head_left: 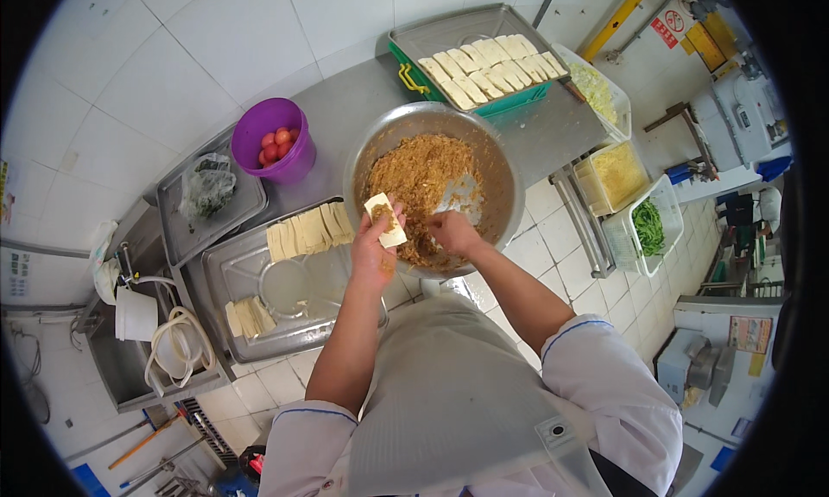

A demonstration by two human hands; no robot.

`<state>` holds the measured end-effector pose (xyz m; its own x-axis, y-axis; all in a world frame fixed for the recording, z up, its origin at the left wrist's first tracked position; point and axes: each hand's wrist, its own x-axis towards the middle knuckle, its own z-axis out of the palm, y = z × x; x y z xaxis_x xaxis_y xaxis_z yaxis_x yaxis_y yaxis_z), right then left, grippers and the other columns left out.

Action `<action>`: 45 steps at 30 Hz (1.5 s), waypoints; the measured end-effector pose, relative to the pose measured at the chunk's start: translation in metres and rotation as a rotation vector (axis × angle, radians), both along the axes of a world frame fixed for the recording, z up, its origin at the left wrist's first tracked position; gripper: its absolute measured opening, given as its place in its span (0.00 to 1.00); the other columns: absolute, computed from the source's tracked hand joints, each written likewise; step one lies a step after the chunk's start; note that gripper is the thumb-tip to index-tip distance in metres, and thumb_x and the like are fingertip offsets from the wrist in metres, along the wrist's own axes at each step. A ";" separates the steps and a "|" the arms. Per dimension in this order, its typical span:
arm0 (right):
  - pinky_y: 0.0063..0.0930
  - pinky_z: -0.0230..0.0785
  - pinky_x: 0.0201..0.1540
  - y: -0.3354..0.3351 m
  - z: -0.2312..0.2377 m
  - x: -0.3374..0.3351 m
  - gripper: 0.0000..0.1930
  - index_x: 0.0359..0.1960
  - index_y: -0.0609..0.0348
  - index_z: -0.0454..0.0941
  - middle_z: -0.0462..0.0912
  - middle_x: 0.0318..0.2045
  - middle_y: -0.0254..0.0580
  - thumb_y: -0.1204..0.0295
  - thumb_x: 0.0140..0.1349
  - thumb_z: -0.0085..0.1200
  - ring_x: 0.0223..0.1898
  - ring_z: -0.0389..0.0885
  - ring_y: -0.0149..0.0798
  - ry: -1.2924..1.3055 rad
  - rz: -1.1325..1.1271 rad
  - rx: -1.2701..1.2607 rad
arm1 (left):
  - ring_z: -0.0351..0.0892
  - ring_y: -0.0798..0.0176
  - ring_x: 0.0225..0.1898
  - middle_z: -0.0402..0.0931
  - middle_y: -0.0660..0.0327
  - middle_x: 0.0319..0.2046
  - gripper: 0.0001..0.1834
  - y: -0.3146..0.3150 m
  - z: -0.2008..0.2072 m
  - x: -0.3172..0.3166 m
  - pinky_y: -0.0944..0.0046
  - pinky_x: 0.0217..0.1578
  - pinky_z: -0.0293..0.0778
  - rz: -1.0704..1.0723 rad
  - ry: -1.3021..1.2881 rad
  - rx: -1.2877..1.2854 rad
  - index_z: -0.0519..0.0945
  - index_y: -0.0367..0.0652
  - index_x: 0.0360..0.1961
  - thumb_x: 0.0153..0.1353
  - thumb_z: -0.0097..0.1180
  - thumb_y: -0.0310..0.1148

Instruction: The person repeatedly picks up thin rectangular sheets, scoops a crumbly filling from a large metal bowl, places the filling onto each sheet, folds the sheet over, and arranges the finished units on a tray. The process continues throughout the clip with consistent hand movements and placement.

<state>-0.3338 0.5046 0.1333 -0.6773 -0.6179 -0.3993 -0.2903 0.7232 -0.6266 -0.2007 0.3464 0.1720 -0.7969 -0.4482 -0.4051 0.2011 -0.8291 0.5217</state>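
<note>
My left hand [375,240] holds a pale rectangular piece of tofu [394,235] above the near left rim of a big steel bowl [508,205]. A smear of brown filling [381,212] lies on the tofu. The bowl holds a heap of brown minced filling [423,164], scraped thin on the right side. My right hand [454,234] is closed over the near right part of the bowl, fingers pointing down; whatever they hold is hidden. Left of the bowl, a steel tray [233,277] carries a row of tofu pieces [309,231] and a smaller stack [249,316].
Behind the bowl, rows of tofu pieces [488,68] lie on a tray [414,44] atop a green crate [515,101]. A purple bucket [298,162] holds tomatoes. At left are a tray with a plastic bag [207,186] and a sink [117,359]. Vegetable bins [635,238] stand right.
</note>
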 end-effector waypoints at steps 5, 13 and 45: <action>0.50 0.78 0.54 -0.002 -0.075 0.022 0.17 0.48 0.58 0.87 0.88 0.42 0.62 0.63 0.63 0.57 0.46 0.86 0.63 0.047 0.230 0.189 | 0.79 0.53 0.62 0.78 0.53 0.60 0.23 -0.008 -0.007 0.008 0.54 0.63 0.77 0.040 -0.003 0.010 0.71 0.33 0.67 0.78 0.50 0.35; 0.31 0.79 0.46 0.010 -0.045 -0.014 0.17 0.52 0.68 0.85 0.89 0.35 0.44 0.69 0.66 0.61 0.38 0.86 0.36 -0.768 0.082 -0.106 | 0.78 0.54 0.63 0.77 0.56 0.63 0.27 -0.011 -0.013 0.001 0.54 0.66 0.75 0.074 -0.029 0.061 0.70 0.35 0.68 0.82 0.39 0.45; 0.30 0.75 0.36 -0.018 0.097 -0.030 0.07 0.36 0.62 0.84 0.84 0.31 0.40 0.72 0.64 0.68 0.31 0.82 0.33 -0.236 -0.059 -0.621 | 0.81 0.63 0.59 0.80 0.61 0.59 0.21 0.029 0.018 -0.045 0.59 0.58 0.78 -0.083 0.020 0.058 0.74 0.42 0.67 0.78 0.53 0.37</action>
<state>-0.3637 0.4866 0.2307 -0.6553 -0.7452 -0.1232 -0.0648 0.2180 -0.9738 -0.2456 0.3759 0.1904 -0.8383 -0.3570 -0.4122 0.1407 -0.8719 0.4690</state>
